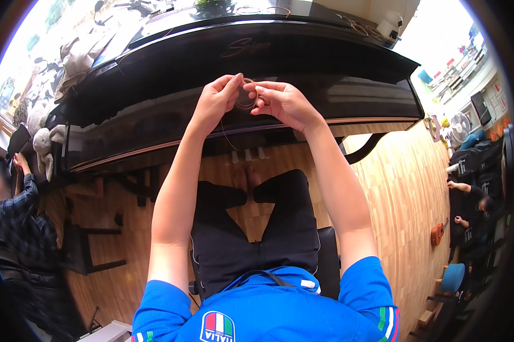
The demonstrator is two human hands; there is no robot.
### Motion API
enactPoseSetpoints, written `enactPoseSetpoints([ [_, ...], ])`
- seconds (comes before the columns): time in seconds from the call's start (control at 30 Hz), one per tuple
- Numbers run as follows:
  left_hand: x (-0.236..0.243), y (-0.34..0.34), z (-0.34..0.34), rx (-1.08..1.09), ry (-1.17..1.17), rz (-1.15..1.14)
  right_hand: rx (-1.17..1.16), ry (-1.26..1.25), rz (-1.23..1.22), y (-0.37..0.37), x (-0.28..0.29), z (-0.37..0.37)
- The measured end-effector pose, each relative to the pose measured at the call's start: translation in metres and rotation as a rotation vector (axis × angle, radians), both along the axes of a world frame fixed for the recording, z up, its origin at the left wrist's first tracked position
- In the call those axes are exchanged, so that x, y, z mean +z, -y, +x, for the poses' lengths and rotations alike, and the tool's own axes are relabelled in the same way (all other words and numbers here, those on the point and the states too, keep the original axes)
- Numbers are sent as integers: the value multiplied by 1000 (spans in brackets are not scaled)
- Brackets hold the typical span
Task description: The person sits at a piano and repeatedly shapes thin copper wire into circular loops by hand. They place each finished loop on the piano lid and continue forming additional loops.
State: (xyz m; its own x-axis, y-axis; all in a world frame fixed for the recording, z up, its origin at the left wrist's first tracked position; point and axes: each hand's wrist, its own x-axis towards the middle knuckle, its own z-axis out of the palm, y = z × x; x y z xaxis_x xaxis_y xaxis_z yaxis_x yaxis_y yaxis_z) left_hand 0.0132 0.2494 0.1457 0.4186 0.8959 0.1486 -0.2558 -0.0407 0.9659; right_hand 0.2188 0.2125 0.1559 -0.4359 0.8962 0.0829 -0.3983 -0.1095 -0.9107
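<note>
Both my arms reach forward over the front of a glossy black piano (171,108). My left hand (218,101) pinches a small coil of thin copper-coloured wire (246,106) near its top, between thumb and fingers. On the coil's other side, the bent fingers of my right hand (284,105) hold its loops. Below the left hand a loose end of the wire trails down in a curve toward the pedals (248,154). Parts of the loops are hidden behind my fingers.
More wire coils (278,11) and tangled wire (356,26) lie on the piano top beside a green plant (213,7). A plush toy (43,145) hangs at the left end, near a seated person (23,211). Far right are a ukulele (437,234) and a blue stool (453,278).
</note>
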Motion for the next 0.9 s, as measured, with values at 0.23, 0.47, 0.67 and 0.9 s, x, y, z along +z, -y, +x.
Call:
enactPoseSetpoints([
  [0.23, -2, -17, 6, 63, 71, 18, 60, -78, 65, -31, -12, 2],
  [0.47, -6, -15, 5, 131, 158, 56, -345, 179, 222, -30, -12, -23],
  [0.67, -6, -10, 5, 187, 31, 133, -602, 257, 352, -25, -23, -37],
  [0.9, -7, -10, 3, 169, 129, 54, -817, 138, 343, -21, -22, -33],
])
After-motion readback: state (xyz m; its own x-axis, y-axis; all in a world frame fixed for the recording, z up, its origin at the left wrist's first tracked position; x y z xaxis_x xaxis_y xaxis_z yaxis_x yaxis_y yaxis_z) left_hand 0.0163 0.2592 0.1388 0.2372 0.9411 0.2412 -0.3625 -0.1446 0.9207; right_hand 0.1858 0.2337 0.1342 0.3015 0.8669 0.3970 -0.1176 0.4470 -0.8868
